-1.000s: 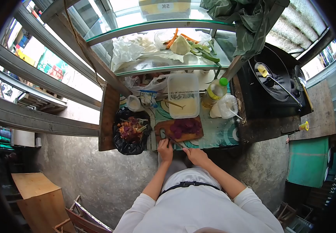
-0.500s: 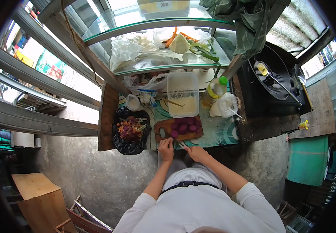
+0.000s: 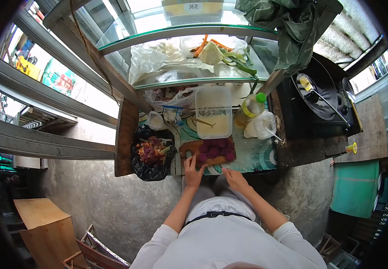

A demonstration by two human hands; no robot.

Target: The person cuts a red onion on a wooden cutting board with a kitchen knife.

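Several purple pieces [image 3: 215, 149] lie on a wooden cutting board [image 3: 187, 146] near the table's front edge. My left hand [image 3: 193, 172] is at the board's lower left edge, thumb and fingers apart, beside the purple pieces; whether it touches something small there cannot be made out. My right hand [image 3: 234, 179] is closed just in front of the table edge, right of my left hand. What it holds is too small to make out. A black bag [image 3: 153, 172] of colourful peelings sits left of the board. Behind the board stands a clear plastic tub [image 3: 213, 130] with pale contents and a utensil.
A bottle with a green cap [image 3: 251, 109] and a white plastic bag [image 3: 264, 125] stand right of the tub. Farther right is a black stove with a wok [image 3: 321, 101]. Vegetables [image 3: 212, 54] lie on the glass shelf above. A wooden post [image 3: 126, 89] rises at left.
My left hand has opened its thumb away from its fingers. My right hand has moved slightly right, and the blade seen between the hands before is no longer distinct. The view has shifted slightly.
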